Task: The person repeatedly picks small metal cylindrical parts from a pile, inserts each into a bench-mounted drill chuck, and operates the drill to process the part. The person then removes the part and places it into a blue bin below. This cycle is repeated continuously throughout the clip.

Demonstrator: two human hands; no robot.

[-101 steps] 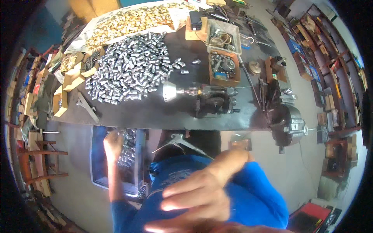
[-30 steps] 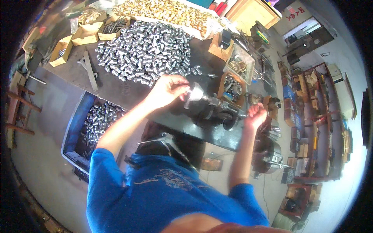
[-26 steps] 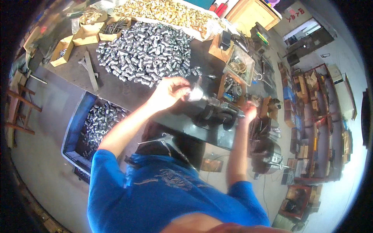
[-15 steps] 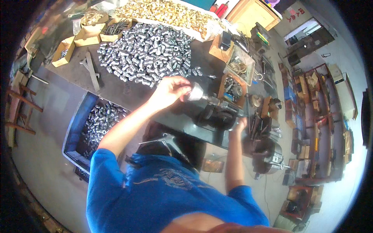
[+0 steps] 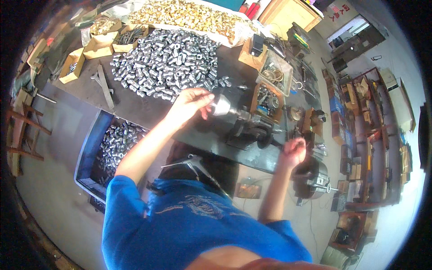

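My left hand (image 5: pixel 191 104) is at the open end of a cone-shaped metal chuck (image 5: pixel 220 107). Its thumb and fingers are pinched together at the cone's face; whatever lies between them is hidden. The chuck sits on the spindle of a small dark bench machine (image 5: pixel 254 130) near the table's front edge. My right hand (image 5: pixel 294 151) is off the machine's right side, just beyond the end of a dark handle (image 5: pixel 275 143). Its fingers are curled, somewhat blurred, and I cannot make out what is in them.
A heap of silver metal fittings (image 5: pixel 168 63) covers the table's middle, with brass-coloured parts (image 5: pixel 189 18) behind. A wrench (image 5: pixel 104 85) lies at left. A blue crate (image 5: pixel 85 155) of fittings stands below. Parts boxes (image 5: pixel 268 100) and a round motor-like machine (image 5: pixel 310 175) are at right.
My right hand has moved right and away from the side of the bench machine, its fingers now curled. My left hand stays at the chuck, with its fingertips slightly shifted.
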